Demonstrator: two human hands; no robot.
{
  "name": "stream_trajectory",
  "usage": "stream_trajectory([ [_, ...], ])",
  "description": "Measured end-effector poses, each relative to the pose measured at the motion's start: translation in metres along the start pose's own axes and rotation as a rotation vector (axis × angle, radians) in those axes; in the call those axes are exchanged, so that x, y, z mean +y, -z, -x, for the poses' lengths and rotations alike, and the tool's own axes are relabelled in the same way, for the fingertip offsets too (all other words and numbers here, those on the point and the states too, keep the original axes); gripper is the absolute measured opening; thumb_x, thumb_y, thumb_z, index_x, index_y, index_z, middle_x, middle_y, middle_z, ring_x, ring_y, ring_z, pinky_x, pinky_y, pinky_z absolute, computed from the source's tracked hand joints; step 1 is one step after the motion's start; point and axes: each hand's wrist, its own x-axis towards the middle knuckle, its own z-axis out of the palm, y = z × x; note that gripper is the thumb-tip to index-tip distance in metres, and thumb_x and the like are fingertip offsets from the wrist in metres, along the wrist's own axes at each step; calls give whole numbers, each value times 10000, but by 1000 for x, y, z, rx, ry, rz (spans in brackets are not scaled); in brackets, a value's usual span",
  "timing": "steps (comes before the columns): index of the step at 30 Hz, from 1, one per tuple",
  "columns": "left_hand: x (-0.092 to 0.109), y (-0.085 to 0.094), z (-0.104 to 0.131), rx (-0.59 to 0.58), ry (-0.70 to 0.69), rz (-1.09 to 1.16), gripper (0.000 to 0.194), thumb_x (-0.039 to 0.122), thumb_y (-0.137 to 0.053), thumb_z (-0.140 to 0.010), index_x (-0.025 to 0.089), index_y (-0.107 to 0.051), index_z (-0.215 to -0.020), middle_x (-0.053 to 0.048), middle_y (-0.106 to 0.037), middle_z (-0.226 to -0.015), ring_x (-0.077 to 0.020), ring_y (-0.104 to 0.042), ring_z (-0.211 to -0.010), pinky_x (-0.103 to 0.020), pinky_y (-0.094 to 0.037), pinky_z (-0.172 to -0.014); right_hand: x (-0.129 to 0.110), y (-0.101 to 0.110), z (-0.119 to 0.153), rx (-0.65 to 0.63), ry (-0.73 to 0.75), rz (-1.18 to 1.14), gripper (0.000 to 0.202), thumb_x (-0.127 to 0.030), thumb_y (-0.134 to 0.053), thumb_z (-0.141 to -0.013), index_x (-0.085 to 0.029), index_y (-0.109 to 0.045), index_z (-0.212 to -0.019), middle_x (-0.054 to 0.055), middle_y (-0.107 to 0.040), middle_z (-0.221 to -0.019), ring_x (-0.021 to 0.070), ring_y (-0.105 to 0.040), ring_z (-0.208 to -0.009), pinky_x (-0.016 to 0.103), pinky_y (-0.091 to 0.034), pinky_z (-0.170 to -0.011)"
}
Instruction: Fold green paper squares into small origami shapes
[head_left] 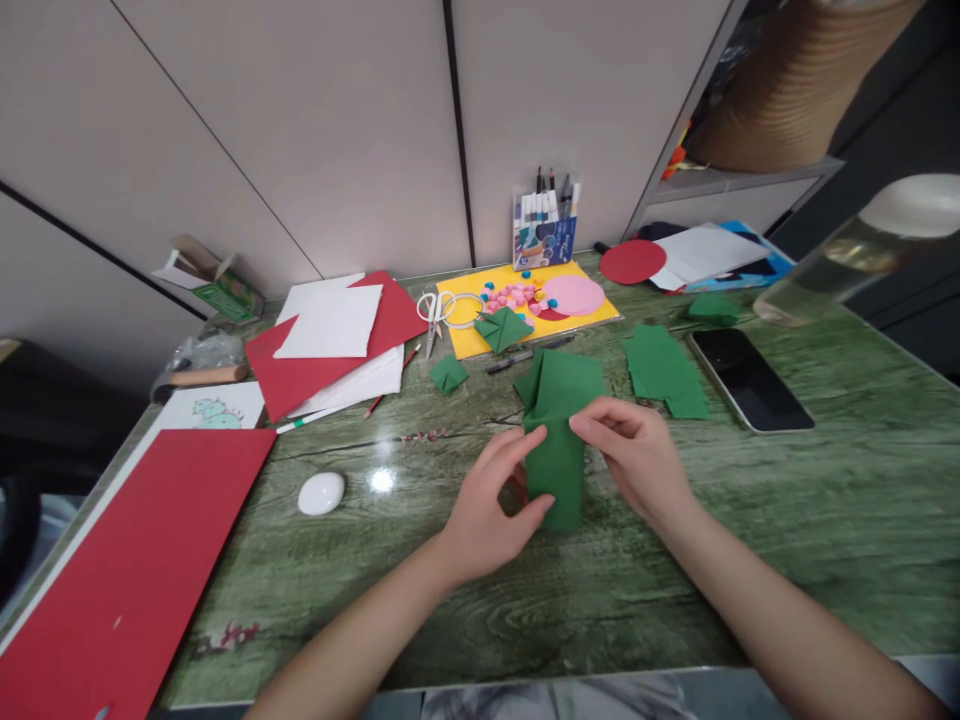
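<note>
Green folded paper (556,470) occupies the space between my two hands at a glossy, green-patterned table (847,530). My left hand (491,505) holds its left edge, thumb and forefinger set apart, one tip low and the other higher up. My right hand (637,455) narrows to a pinch at the paper's upper right, thumb and forefinger close together on the fold. A wider green panel of the paper extends beyond my fingertips.

Just past my right hand lie green paper pieces (664,372), with a dark-screened phone (750,380) to their right. Beyond my left hand sits a small green folded square (448,374); farther off, white-handled scissors (433,325) rest partly over a yellow sheet (466,343) that carries pink pom-poms (511,297) and a pink paper disc (574,295). Behind that sheet, well ahead of both hands, stands a box of markers (544,240). To the left of my left hand, a smooth white oval object (321,493) lies near a large red sheet (135,560).
</note>
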Motion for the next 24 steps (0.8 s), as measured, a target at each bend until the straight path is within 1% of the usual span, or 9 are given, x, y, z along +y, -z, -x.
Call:
stream_trajectory([
  [4,0,0,0,-13,2,8,634,149,-589,-720,347,-361,-1277,-61,-395,-1242,-114,-519,-745,-290,-518,-647,-1,0,-1,0,11,-26,131,-290,-664,-708,-194,-629,-625,-28,-521,-551,104,-422,-525,229,-317,-486],
  [9,3,1,-1,-21,35,24,636,153,-598,-718,351,-362,-1275,-59,-389,-1255,-98,-512,-708,-272,-519,-618,-1,1,-1,34,16,25,181,-325,-652,-714,-188,-606,-606,-28,-492,-525,105,-407,-499,235,-309,-466],
  [18,4,1,-1,-40,74,109,664,142,-610,-718,379,-351,-1281,-51,-359,-1287,-86,-508,-696,-252,-510,-607,2,1,-3,57,23,64,194,-321,-663,-702,-185,-599,-579,-33,-520,-497,100,-430,-473,228,-322,-451],
  [24,5,1,-2,-36,118,142,655,161,-616,-718,362,-354,-1284,-67,-342,-1292,-78,-506,-663,-247,-495,-580,2,-1,-3,83,16,159,201,-347,-656,-697,-180,-612,-594,-17,-549,-506,111,-461,-474,233,-351,-448],
])
